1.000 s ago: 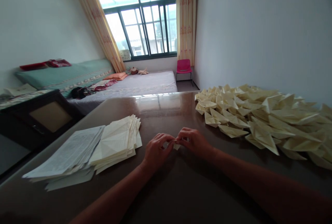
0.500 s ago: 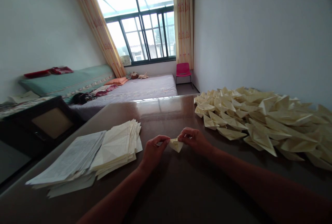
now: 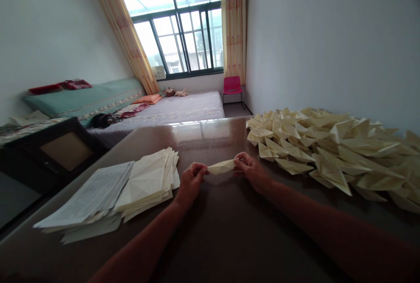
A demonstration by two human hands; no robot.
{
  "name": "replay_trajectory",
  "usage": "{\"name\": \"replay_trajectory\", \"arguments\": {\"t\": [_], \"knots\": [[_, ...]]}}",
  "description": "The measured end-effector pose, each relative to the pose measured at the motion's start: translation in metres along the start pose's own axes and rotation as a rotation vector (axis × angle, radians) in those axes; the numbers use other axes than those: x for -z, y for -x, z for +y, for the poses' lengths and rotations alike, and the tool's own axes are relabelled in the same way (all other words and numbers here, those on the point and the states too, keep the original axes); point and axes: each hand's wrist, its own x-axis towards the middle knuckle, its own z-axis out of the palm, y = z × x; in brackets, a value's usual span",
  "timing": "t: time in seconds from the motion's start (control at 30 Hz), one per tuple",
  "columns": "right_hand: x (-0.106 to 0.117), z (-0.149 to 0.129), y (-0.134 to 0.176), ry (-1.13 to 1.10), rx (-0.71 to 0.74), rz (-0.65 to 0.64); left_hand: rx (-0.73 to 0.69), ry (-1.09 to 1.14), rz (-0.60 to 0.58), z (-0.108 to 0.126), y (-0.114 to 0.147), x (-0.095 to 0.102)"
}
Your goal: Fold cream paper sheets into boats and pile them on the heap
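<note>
A small cream paper boat [image 3: 221, 167] is stretched lengthwise between my two hands, just above the dark table. My left hand [image 3: 192, 181] pinches its left tip, fingers closed. At the opposite tip my right hand [image 3: 250, 168] has its fingers closed on the paper. To the right lies a large heap of folded cream paper boats [image 3: 324, 143]. On the left, a stack of cream sheets with crease lines [image 3: 147, 178] overlaps a stack of greyish printed sheets [image 3: 88, 195].
The glossy brown table [image 3: 197, 138] runs toward a bed [image 3: 193, 103] under the window. A pink chair [image 3: 232, 85] stands by the far wall. A dark cabinet [image 3: 62, 151] is beyond the table's left edge. The white wall [image 3: 328, 47] borders the right side.
The paper was a compact folded triangle and is now drawn out into a long boat shape. My hands have moved apart and slightly farther from me.
</note>
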Motion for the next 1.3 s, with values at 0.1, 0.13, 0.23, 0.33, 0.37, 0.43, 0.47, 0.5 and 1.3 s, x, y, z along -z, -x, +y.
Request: {"name": "replay_trajectory", "arguments": {"t": [0.1,0.13,0.23,0.33,0.37,0.43,0.47,0.5,1.3], "knots": [[0.0,0.002,0.0,0.013,0.048,0.002,-0.002,0.003,-0.03,-0.002,-0.001,0.0],[0.0,0.003,-0.001,0.052,0.083,-0.014,-0.01,0.0,-0.047,-0.002,0.0,-0.001],[0.0,0.003,0.001,0.184,0.175,-0.07,-0.082,-0.028,-0.169,0.0,0.004,-0.002],[-0.001,0.003,0.005,0.304,0.258,-0.103,-0.165,-0.069,-0.281,0.001,0.008,-0.005],[-0.002,0.003,0.006,0.331,0.278,-0.117,-0.162,-0.073,-0.277,0.001,0.008,-0.006],[-0.002,0.002,0.008,0.345,0.297,-0.152,-0.125,-0.075,-0.232,-0.001,0.008,-0.006],[-0.003,0.001,0.009,0.33,0.294,-0.168,-0.103,-0.075,-0.209,-0.002,0.007,-0.006],[-0.003,0.0,0.009,0.303,0.284,-0.181,-0.087,-0.075,-0.193,-0.002,0.006,-0.006],[-0.009,0.002,0.011,0.148,0.062,-0.218,-0.158,-0.173,-0.111,0.015,0.017,-0.013]]}}
